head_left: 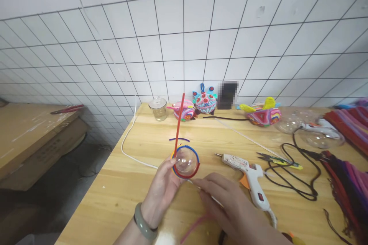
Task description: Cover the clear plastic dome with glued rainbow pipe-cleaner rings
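Observation:
Between its thumb and fingers, my left hand (164, 183) holds a clear plastic ball (186, 160). Blue, red and yellow pipe cleaner runs round the ball's edge, and a long red pipe cleaner (179, 122) stands up from its left side, by my thumb. My right hand (220, 195) is closed on a thin light-coloured stick (216, 201), whose tip is close to the ball's lower edge; its exact kind does not show. A pink strand (194, 226) lies blurred below my hands. To the right of them rests a white hot glue gun (245, 172).
Along the wall sit a lidded glass cup (158, 109) and decorated balls (205, 101). A short purple pipe cleaner (179, 139) lies behind the clear ball. Cutters (276, 159), a looped black cord (304, 189), more clear balls (322, 138) and pipe cleaner bundles (352, 126) are on the right.

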Tool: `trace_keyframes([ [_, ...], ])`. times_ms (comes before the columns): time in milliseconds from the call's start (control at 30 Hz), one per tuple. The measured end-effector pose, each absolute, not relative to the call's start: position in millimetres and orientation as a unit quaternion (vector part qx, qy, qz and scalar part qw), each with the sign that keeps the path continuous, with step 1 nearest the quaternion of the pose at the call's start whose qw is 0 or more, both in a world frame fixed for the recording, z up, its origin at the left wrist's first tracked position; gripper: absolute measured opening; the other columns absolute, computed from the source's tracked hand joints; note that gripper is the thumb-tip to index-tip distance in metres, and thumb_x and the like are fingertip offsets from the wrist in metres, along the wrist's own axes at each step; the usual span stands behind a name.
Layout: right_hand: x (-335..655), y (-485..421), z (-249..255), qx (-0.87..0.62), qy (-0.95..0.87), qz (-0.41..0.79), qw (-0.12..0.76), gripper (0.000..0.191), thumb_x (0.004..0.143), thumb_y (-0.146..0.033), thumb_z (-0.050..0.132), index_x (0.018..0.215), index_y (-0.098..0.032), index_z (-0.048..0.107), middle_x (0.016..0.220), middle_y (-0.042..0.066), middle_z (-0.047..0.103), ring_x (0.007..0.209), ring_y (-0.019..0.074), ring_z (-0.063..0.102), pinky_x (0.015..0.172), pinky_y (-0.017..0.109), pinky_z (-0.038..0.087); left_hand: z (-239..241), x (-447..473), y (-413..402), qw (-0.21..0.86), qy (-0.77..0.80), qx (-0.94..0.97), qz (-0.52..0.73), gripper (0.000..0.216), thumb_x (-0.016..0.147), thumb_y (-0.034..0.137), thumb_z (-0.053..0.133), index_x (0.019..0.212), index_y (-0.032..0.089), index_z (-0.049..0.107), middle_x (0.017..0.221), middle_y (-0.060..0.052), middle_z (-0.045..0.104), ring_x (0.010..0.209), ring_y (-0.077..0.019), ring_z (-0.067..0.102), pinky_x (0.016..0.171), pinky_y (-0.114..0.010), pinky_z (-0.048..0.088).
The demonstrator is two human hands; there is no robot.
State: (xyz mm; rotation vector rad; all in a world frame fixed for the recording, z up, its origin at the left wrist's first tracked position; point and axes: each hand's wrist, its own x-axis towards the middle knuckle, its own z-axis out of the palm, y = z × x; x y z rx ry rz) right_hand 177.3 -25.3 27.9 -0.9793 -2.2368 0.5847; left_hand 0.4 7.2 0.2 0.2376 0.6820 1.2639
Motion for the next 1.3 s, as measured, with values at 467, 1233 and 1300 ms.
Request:
trace_keyframes([
  [467,164.9,-31.1,17.8,-0.287,-0.919,0.060,0.263,0.022,0.094,-0.007,0.049,0.110,-0.013,0.063,0.075,0.005,0.069,0.062,0.0185,0.061,0.054,0.027,0.045,1.7,-2.3,9.0,0.771,0.304,0.036,0.558,0.026,0.086,0.018,0.053,0.105,0.010,0.069,0.093,-0.012,0.079,0.084,-0.0259,0.073,0.082,-0.046,0.056],
  [1233,169.3,-29.8,-0.5,-0.326,-0.928,-0.040,0.175,0.061,0.077,0.001,0.053,0.136,-0.007,0.041,0.062,-0.004,0.068,0.045,0.0154,0.059,0.045,0.030,0.031,-0.5,14.6,-1.1,0.747,0.344,0.099,0.560,0.015,0.067,0.021,0.079,0.078,0.015,0.071,0.084,-0.005,0.075,0.080,-0.0175,0.067,0.077,-0.028,0.051],
  [1300,168.6,-29.3,1.1,-0.325,-0.928,-0.050,0.176,0.059,0.077,0.001,0.051,0.135,-0.007,0.041,0.061,-0.004,0.068,0.044,0.0160,0.059,0.044,0.031,0.030,-0.7,15.2,-1.4,0.744,0.348,0.101,0.562,0.016,0.067,0.021,0.079,0.079,0.015,0.071,0.083,-0.004,0.074,0.080,-0.0171,0.066,0.077,-0.027,0.050],
])
